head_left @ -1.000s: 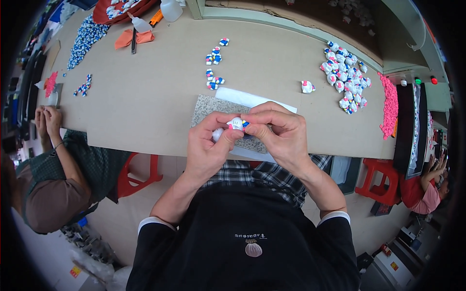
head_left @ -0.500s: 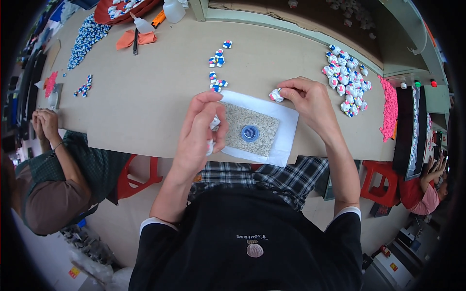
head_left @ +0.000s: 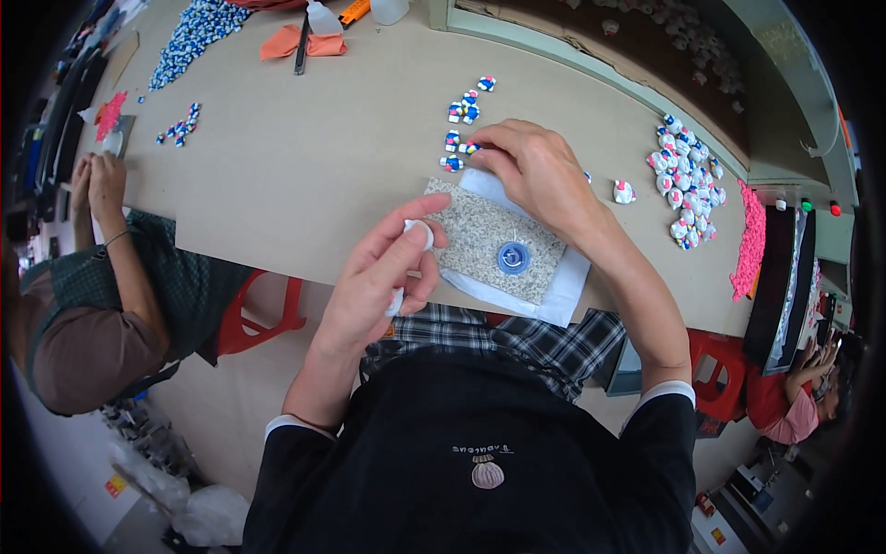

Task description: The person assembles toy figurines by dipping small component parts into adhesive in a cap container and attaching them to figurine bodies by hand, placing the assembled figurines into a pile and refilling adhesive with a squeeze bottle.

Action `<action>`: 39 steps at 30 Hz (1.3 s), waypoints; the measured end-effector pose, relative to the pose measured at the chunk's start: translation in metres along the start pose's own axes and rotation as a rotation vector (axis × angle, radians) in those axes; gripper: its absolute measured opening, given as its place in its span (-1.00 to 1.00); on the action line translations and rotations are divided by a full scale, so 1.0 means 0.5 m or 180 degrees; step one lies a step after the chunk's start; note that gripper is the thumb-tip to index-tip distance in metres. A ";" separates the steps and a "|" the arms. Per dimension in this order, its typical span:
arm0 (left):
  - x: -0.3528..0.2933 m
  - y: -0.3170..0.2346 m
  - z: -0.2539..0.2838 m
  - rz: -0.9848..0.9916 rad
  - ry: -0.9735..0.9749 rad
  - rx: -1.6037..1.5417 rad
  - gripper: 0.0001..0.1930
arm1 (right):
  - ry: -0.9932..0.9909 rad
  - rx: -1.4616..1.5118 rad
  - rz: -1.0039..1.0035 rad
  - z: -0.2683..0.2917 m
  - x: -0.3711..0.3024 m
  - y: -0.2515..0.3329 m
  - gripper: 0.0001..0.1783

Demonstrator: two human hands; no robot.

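Note:
My left hand (head_left: 383,272) is closed, with a small white piece (head_left: 420,233) between thumb and fingers and another white piece (head_left: 397,301) lower in the fingers. My right hand (head_left: 540,175) reaches across to the short row of small blue-and-white figures. Its thumb and forefinger pinch one small blue-and-white figure (head_left: 471,148). Below my hands a speckled stone slab (head_left: 480,235) lies on a white cloth (head_left: 565,286). A small round blue dish (head_left: 513,258) sits on the slab. One white figure (head_left: 624,192) lies alone to the right of my right forearm.
A cluster of white figures (head_left: 683,180) and a strip of pink pieces (head_left: 749,240) are at the right. Far left lies a heap of blue-and-white pieces (head_left: 194,42), near an orange cloth (head_left: 281,42). A shelf edge (head_left: 591,69) borders the back. Another person's hands (head_left: 106,185) rest at the left.
My right hand has let go of the white figure at the right and moved left to the small blue-and-white figures. My left hand keeps its white pieces. The view has shifted slightly.

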State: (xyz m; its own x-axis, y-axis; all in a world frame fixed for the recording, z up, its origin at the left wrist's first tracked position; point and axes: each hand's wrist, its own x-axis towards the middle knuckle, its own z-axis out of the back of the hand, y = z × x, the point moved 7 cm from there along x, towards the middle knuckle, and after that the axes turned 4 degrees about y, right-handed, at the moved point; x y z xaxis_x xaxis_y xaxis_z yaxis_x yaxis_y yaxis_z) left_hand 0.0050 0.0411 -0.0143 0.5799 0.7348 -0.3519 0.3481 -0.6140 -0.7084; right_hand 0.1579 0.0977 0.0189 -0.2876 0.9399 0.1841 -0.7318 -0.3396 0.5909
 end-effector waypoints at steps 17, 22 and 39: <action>0.028 0.042 -0.053 -0.0192 0.0125 0.0516 -0.85 | -0.0137 0.3039 -0.1247 0.028 -0.142 0.031 -0.80; 0.016 0.029 -0.022 -0.0403 -0.0037 0.0685 -0.84 | 0.0474 0.0806 -0.0171 0.045 -0.150 0.066 -0.80; -0.006 0.027 -0.018 -0.0311 -0.0052 0.0970 -0.64 | 0.0232 0.0941 -0.0488 0.008 -0.176 0.057 -0.81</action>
State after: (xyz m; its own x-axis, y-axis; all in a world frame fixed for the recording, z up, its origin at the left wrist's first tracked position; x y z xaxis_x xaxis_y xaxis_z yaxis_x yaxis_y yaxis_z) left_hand 0.0147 0.0278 -0.0172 0.5419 0.7920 -0.2812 0.1635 -0.4276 -0.8891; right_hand 0.1649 0.0055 0.0229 -0.2394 0.9706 0.0251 -0.5622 -0.1596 0.8114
